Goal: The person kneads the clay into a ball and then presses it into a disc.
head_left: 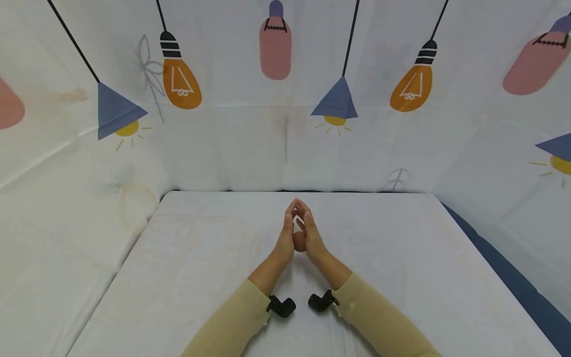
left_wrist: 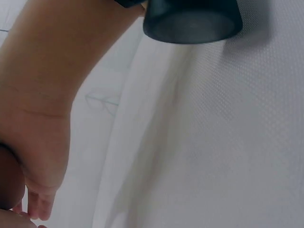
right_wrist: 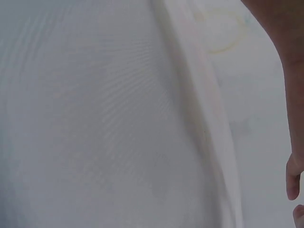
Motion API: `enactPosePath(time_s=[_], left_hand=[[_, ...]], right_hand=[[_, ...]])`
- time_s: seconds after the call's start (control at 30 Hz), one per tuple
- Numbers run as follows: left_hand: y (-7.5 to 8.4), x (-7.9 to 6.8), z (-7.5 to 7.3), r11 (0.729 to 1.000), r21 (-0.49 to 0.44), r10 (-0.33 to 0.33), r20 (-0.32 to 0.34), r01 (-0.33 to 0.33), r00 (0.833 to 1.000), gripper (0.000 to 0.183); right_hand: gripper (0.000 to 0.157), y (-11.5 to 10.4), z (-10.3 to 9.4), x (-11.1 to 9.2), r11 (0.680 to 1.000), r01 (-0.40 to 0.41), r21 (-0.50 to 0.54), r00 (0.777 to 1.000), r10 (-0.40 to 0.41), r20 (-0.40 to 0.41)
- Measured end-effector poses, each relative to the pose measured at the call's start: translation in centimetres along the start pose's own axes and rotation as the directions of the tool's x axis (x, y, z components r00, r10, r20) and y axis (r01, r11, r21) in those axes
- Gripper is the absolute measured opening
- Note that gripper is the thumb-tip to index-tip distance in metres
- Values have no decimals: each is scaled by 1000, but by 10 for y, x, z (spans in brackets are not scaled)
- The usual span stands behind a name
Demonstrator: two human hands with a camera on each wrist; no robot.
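Note:
A small brown ball [head_left: 299, 242] sits between the heels of the two palms in the head view. My left hand [head_left: 284, 243] presses it from the left side, fingers long and leaning inward. From the other side my right hand [head_left: 314, 241] presses against it, and the fingertips of both hands meet at the top like a tent. The left wrist view shows part of the dark round ball [left_wrist: 9, 179] beside the left palm. Only the edge of the right hand [right_wrist: 295, 166] appears in the right wrist view, with the ball out of sight there.
Under the hands lies a white-covered table [head_left: 200, 258]. A white cloth [head_left: 250, 144] printed with lamps and bulbs hangs behind it and at the sides. Black wrist cameras [head_left: 282, 307] stick out from both cream sleeves [head_left: 234, 317]. Dark blue fabric [head_left: 504, 267] shows along the right edge.

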State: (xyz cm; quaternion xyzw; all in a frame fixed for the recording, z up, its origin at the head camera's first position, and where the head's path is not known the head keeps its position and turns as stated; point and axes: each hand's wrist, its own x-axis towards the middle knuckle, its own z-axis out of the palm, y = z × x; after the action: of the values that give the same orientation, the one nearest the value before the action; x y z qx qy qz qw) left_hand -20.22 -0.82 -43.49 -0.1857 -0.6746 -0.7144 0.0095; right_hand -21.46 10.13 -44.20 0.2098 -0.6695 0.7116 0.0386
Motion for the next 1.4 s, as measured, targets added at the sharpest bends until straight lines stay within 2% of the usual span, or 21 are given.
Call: enactPosePath(time_s=[0.13, 0.33, 0.5, 0.63, 0.77, 0.93, 1.13, 1.4], left_hand=[[-1, 0, 1, 1000, 11, -22, -22, 23, 1000, 62], [-6, -1, 1, 998, -6, -66, -68, 66, 995, 77], [-5, -2, 1, 997, -26, -69, -87, 67, 994, 84], [-3, -3, 2, 996, -62, -70, -144, 62, 987, 83], [-2, -2, 3, 995, -84, -75, -197, 59, 978, 75], [1, 0, 0, 995, -97, -34, -204, 14, 978, 76], [-1, -2, -13, 999, -32, 1, -174, -6, 985, 72], [2, -7, -44, 995, 101, 38, -168, -21, 985, 74]], right_hand=[[72, -3, 4, -1, 1000, 11, 11, 1000, -11, -9], [74, -5, 7, -4, 1000, 6, -1, 1000, -6, -14], [61, -8, 9, -5, 1000, -17, -19, 1000, 17, -14], [53, -10, 13, -5, 996, -76, -44, 997, 75, -29], [53, -11, 16, -5, 992, -127, -8, 990, 127, -65], [52, -11, 15, -3, 992, -89, 88, 989, 99, -111], [50, -16, 4, 2, 991, -42, 129, 983, 64, -175], [46, -31, -29, 6, 999, -34, 40, 977, 42, -207]])
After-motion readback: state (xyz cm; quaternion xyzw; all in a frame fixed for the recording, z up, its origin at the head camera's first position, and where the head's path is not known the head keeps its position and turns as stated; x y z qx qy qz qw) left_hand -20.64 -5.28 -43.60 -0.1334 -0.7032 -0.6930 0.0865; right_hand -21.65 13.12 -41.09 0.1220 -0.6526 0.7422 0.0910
